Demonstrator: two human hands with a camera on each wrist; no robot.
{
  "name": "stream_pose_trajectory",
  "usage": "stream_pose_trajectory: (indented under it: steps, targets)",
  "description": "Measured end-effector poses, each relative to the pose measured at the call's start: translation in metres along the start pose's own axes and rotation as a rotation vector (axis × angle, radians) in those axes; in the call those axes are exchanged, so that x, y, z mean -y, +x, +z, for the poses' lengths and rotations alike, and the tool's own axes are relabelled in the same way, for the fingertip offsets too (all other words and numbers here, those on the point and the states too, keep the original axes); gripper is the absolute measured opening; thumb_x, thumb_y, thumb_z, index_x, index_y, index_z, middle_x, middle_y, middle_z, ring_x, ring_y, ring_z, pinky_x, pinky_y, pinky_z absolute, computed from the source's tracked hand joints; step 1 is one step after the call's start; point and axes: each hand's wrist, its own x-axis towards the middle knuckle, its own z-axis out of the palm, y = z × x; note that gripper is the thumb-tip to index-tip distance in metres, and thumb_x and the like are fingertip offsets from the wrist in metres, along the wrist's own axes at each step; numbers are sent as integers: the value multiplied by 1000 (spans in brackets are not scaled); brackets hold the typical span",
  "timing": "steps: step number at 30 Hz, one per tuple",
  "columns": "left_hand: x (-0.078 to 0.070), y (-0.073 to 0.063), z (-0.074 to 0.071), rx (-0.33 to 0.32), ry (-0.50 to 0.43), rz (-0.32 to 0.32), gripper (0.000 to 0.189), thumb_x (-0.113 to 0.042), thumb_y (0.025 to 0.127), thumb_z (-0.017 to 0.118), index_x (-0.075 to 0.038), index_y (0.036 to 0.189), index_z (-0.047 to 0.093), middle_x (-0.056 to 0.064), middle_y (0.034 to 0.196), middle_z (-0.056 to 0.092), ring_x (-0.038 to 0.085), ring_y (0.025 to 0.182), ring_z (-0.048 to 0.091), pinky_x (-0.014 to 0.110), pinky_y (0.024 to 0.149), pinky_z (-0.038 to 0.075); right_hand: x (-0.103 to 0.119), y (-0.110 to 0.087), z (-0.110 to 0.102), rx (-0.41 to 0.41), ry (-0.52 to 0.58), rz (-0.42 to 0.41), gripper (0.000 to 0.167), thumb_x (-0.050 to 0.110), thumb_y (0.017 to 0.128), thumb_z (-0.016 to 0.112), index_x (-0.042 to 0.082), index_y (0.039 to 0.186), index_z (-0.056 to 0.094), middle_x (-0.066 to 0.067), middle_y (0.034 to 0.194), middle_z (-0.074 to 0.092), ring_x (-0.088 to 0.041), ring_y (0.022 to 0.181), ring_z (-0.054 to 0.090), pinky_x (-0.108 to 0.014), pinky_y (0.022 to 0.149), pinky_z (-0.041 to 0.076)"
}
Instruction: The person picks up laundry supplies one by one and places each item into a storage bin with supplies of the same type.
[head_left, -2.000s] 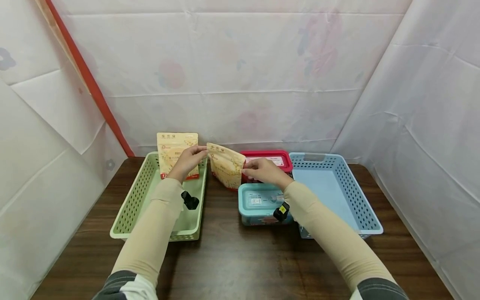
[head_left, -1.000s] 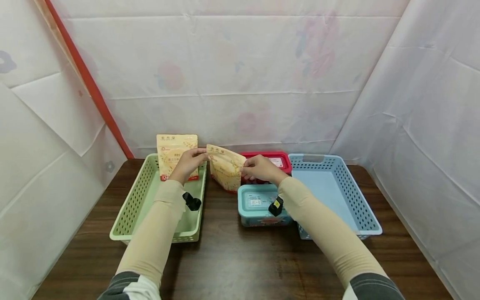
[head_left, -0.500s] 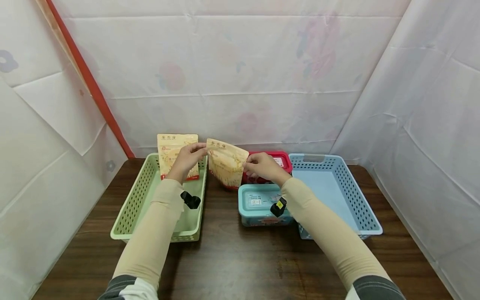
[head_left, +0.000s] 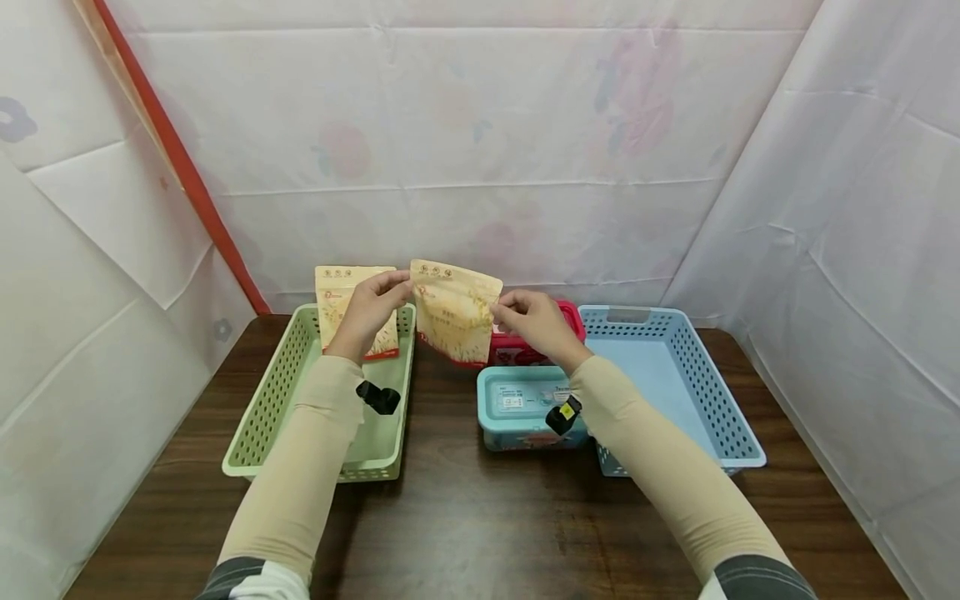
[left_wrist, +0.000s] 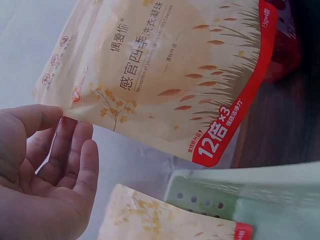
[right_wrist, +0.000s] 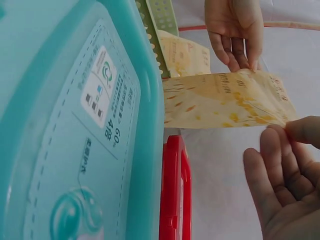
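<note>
A cream-yellow pouch of laundry capsules (head_left: pixel 454 312) with a red band along its bottom hangs between my two hands. My left hand (head_left: pixel 372 310) pinches its left edge near the top with thumb and forefinger, the other fingers loosely bent. On the opposite side my right hand (head_left: pixel 542 327) pinches the right edge between thumb and forefinger. The left wrist view shows the pouch front (left_wrist: pixel 165 75), printed "Laundry Capsules". A second pouch of the same kind (head_left: pixel 345 287) stands upright at the back of the green basket (head_left: pixel 242 433), partly hidden behind my left hand.
A teal lidded box (head_left: pixel 525 404) sits under my right wrist. Behind it stands a red lidded box (head_left: pixel 517 354), partly covered by the held pouch. A blue basket (head_left: pixel 645 354) is at the right. White cloth (head_left: pixel 480 125) hangs behind the brown table (head_left: pixel 480 533).
The held pouch has risen, its bottom lifting higher beside the red box. Both hands have moved up with it, still pinching its edges. The baskets and boxes have stayed put.
</note>
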Motion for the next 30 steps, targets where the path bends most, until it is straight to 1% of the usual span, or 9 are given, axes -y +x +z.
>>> stream_pose_trajectory:
  steps: [2, 4, 8, 11, 15, 18, 24, 28, 30]
  targets:
    - [-2, 0, 0, -7, -6, 12, 44, -27, 104, 58, -3, 141, 56, 8, 120, 59, 33, 121, 54, 38, 105, 45, 1, 0, 0, -25, 25, -7, 21, 32, 99, 66, 11, 101, 71, -16, 97, 68, -37, 91, 63, -49, 80, 55]
    - [-5, -1, 1, -14, -16, 26, 44, -27, 104, 58, -2, 140, 56, 6, 116, 60, 34, 119, 56, 38, 104, 46, 1, -1, -1, -45, 60, -20, 23, 32, 99, 66, 9, 100, 71, -19, 99, 67, -37, 91, 63, -51, 83, 54]
    - [-14, -3, 3, -33, -28, 42, 44, -28, 103, 59, -2, 139, 57, 2, 112, 61, 23, 107, 61, 37, 103, 46, 6, -2, -5, -62, 120, -58, 26, 34, 100, 65, 8, 102, 70, -19, 99, 66, -31, 91, 64, -52, 88, 53]
    - [-20, -4, 4, -52, -31, 56, 44, -27, 103, 60, -2, 138, 58, 1, 110, 61, 15, 101, 60, 34, 101, 47, 10, -2, -8, -76, 126, -76, 27, 36, 100, 65, 10, 106, 70, -17, 101, 67, -27, 91, 65, -46, 88, 55]
    - [-26, -6, 6, -79, -36, 75, 43, -27, 102, 61, -2, 137, 59, 0, 109, 61, 17, 104, 59, 31, 98, 48, 13, -3, -9, -107, 110, -89, 28, 38, 99, 65, 11, 108, 70, -17, 101, 67, -25, 90, 65, -40, 84, 55]
    - [-31, -11, 6, -87, -40, 80, 44, -29, 101, 62, -4, 137, 60, -1, 109, 61, 16, 103, 59, 31, 97, 48, 16, -3, -9, -121, 121, -101, 29, 38, 99, 65, 11, 108, 70, -14, 96, 66, -26, 90, 65, -40, 84, 56]
    - [-37, -18, 5, -69, -42, 87, 44, -30, 101, 62, -5, 138, 60, 0, 108, 60, 12, 99, 58, 28, 94, 49, 17, -2, -12, -139, 150, -108, 32, 36, 98, 66, 7, 110, 70, -13, 96, 66, -28, 90, 65, -45, 86, 56]
    - [-39, -21, 5, -57, -51, 89, 43, -28, 102, 62, -3, 136, 59, 1, 106, 59, 14, 99, 58, 25, 91, 50, 17, -2, -14, -158, 163, -102, 32, 35, 98, 67, 6, 111, 70, -15, 96, 66, -30, 90, 65, -43, 84, 56]
    - [-39, -23, 5, -53, -52, 89, 42, -27, 102, 62, -2, 135, 60, 1, 107, 60, 15, 100, 58, 26, 92, 50, 18, -2, -14, -163, 175, -92, 32, 34, 98, 67, 5, 111, 70, -15, 96, 66, -31, 90, 65, -42, 83, 56]
